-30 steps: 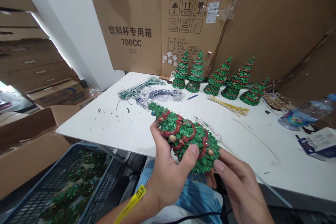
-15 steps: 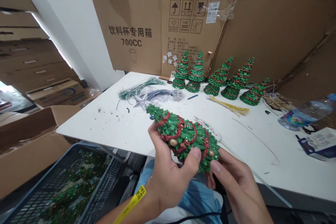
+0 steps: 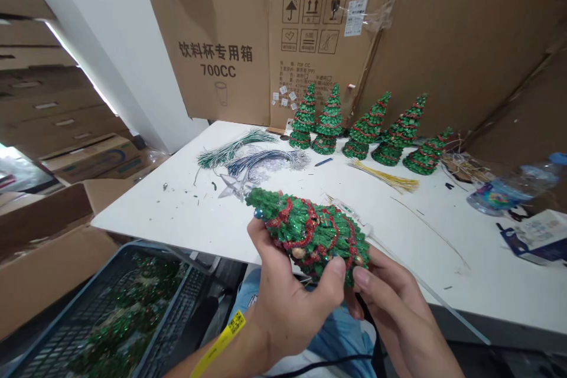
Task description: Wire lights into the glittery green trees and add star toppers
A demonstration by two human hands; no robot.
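Note:
A small green glittery Christmas tree ornament (image 3: 316,230) with red garlands and little baubles lies tilted on its side in both my hands. Its tip, with a clear star (image 3: 234,185), points to the upper left. My left hand (image 3: 296,301) wraps the middle of the tree, thumb on the near side and fingers beneath. At the base, my right hand (image 3: 394,301) grips with thumb and fingers, some of them hidden behind the tree. Just beyond it on the white table (image 3: 177,207) lies a white glue gun (image 3: 348,209), partly covered by the tree.
Several finished-looking trees (image 3: 325,121) stand along the back against cardboard (image 3: 225,18). Green wires (image 3: 234,146), blue-white wires (image 3: 266,156) and yellow wires (image 3: 385,176) lie in bundles. A water bottle (image 3: 509,189) rests at right. A crate (image 3: 110,283) of trees sits lower left.
The tree has turned slightly in my hands, its tip and star dipping lower and a little left. Both hands keep their hold. The whole view has shifted slightly.

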